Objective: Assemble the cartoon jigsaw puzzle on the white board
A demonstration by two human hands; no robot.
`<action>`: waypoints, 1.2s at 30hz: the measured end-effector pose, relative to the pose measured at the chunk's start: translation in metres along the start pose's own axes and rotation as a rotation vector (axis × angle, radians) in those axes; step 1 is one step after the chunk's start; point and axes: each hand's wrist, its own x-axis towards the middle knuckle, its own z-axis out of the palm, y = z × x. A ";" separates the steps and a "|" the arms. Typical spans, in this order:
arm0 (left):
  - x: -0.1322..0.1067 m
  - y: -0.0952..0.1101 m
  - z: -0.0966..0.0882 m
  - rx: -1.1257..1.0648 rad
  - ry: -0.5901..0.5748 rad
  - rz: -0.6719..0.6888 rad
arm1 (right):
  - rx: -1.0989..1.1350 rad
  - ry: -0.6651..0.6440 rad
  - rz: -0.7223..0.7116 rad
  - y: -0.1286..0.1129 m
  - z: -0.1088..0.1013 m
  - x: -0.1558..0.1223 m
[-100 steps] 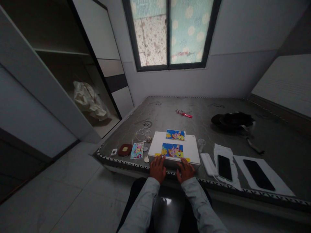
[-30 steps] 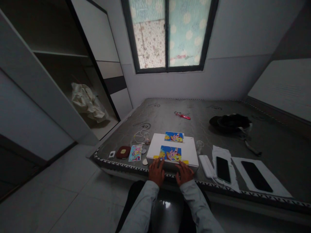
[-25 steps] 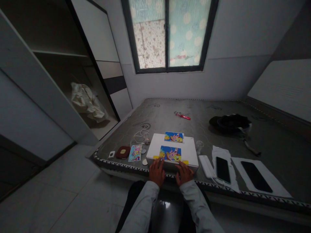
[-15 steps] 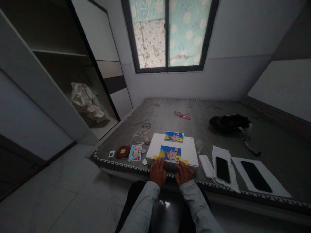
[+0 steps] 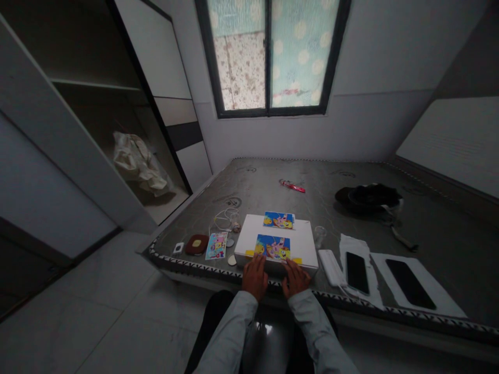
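Head view looks down on a white box point(image 5: 273, 230) at the near edge of a grey mattress point(image 5: 312, 182). A cartoon picture point(image 5: 273, 247) lies on its lid between yellow strips point(image 5: 249, 253), and a second picture point(image 5: 278, 219) sits at the lid's 12 o'clock edge. The left hand point(image 5: 254, 277) and right hand point(image 5: 296, 278) rest palm-down at the box's 6 o'clock, forearms angled inward. The fingers point(image 5: 257, 264) lie slightly spread, gripping nothing. A drag toward the body could pull the box over the mattress edge; a slip could knock the near picture askew.
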 end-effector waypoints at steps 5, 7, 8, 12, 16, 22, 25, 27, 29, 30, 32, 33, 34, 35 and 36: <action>-0.001 0.001 0.000 0.013 -0.014 -0.006 | -0.006 0.001 0.000 0.001 0.001 0.000; -0.002 0.002 -0.001 0.019 -0.023 -0.003 | -0.014 -0.001 -0.003 0.000 0.001 0.000; -0.002 0.002 -0.001 0.021 -0.027 -0.002 | -0.018 -0.003 -0.004 0.000 0.001 0.000; -0.003 0.003 -0.003 0.021 -0.039 0.005 | -0.035 -0.006 -0.005 -0.001 0.001 0.000; -0.001 0.003 -0.003 0.020 -0.044 0.006 | -0.037 0.006 0.003 -0.002 0.000 0.001; 0.004 0.004 -0.003 0.012 -0.046 -0.002 | -0.032 0.026 0.017 -0.002 0.001 0.001; 0.006 0.007 -0.002 0.006 -0.046 -0.004 | -0.045 0.033 0.037 -0.001 0.001 0.001; 0.008 0.010 -0.002 0.004 -0.043 -0.010 | -0.057 0.038 0.052 0.001 0.001 0.003; 0.011 0.012 -0.002 0.002 -0.042 -0.018 | -0.069 0.045 0.068 0.002 0.000 0.004; 0.013 0.013 -0.002 0.000 -0.042 -0.021 | -0.075 0.049 0.077 0.003 0.000 0.005; 0.016 0.015 -0.001 -0.005 -0.045 -0.024 | -0.086 0.054 0.091 0.004 0.000 0.006; 0.017 0.016 -0.001 -0.010 -0.047 -0.026 | -0.092 0.055 0.095 0.005 0.000 0.007; 0.019 0.016 0.000 -0.015 -0.048 -0.029 | -0.099 0.054 0.096 0.005 0.001 0.007; 0.020 0.017 0.001 -0.021 -0.049 -0.032 | -0.106 0.051 0.095 0.005 0.001 0.008; 0.021 0.017 0.002 -0.028 -0.049 -0.036 | -0.112 0.047 0.093 0.006 0.002 0.008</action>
